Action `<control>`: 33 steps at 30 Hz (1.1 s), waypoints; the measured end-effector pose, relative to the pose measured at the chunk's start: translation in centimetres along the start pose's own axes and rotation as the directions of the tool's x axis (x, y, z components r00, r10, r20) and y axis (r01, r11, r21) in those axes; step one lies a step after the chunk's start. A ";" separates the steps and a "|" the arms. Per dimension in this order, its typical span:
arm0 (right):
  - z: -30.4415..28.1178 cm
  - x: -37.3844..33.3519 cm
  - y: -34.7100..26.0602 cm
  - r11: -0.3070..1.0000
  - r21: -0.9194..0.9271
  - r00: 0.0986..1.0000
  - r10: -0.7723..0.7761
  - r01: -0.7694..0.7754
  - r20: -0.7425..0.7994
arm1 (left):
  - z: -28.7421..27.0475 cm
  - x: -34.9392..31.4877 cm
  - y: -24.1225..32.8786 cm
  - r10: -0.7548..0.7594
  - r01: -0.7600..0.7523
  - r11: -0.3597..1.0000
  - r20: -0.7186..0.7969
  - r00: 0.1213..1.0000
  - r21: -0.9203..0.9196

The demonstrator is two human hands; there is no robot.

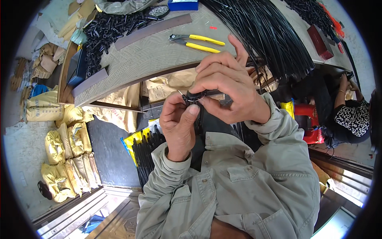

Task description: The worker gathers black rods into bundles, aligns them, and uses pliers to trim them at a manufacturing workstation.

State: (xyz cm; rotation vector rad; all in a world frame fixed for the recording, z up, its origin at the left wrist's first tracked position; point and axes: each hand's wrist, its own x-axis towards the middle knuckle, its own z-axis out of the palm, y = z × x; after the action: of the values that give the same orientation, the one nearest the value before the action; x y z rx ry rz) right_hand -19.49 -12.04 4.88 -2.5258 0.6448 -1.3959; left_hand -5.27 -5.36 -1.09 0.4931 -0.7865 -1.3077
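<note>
Workbench (147, 59): its grey patterned top stretches across the upper part of the frame, beyond your hands.
Jacket (246, 187): your grey-green sleeves and front fill the lower middle of the frame.
Black strips (266, 36): a thick, long bundle lies over the bench at the upper right of the centre, its ends hanging past the near edge.
Sacks (73, 159): yellowish, stacked on the floor at the left of the frame.
Co-worker (354, 119): a person in a black and white patterned top, at the right edge of the frame.
Black tubes (107, 36): many short ones, heaped at the upper left.
Right hand (234, 87): at the centre of the frame, your thumb and index finger pinched on the small black part, the little finger raised clear.
Left hand (178, 123): just left of centre, your thumb and fingers clamped on the same part from below.
Pliers (199, 42): yellow-handled, lying on the bench at the upper centre, handles spread.
Small black part (195, 96): between your fingertips at mid-frame, in front of the bench edge; its exact shape is too small and covered to tell.
</note>
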 end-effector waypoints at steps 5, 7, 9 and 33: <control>1.1 -0.4 -0.3 0.990 -0.091 0.986 -0.114 0.103 -0.124 | 0.9 0.1 0.5 0.087 -0.081 0.996 -0.122 0.989 0.047; 1.2 -0.5 -0.3 0.993 -0.075 0.987 -0.098 0.089 -0.129 | 0.8 0.3 0.8 0.101 -0.095 0.994 -0.113 0.988 0.060; 1.4 -0.6 -0.3 0.997 -0.049 0.987 -0.063 0.057 -0.146 | 0.6 0.5 0.8 0.093 -0.087 0.995 -0.134 0.987 0.052; 6.4 -3.7 -1.2 0.470 0.763 0.895 0.274 -0.445 0.353 | -2.4 -1.0 3.7 0.035 -0.029 0.976 -0.024 0.999 0.216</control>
State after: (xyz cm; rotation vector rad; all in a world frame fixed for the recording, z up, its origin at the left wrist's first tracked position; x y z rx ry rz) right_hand -15.44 -9.57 -0.92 -1.5751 0.3139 -0.9422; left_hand -1.07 -3.81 -0.27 0.6671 -0.9147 -1.1886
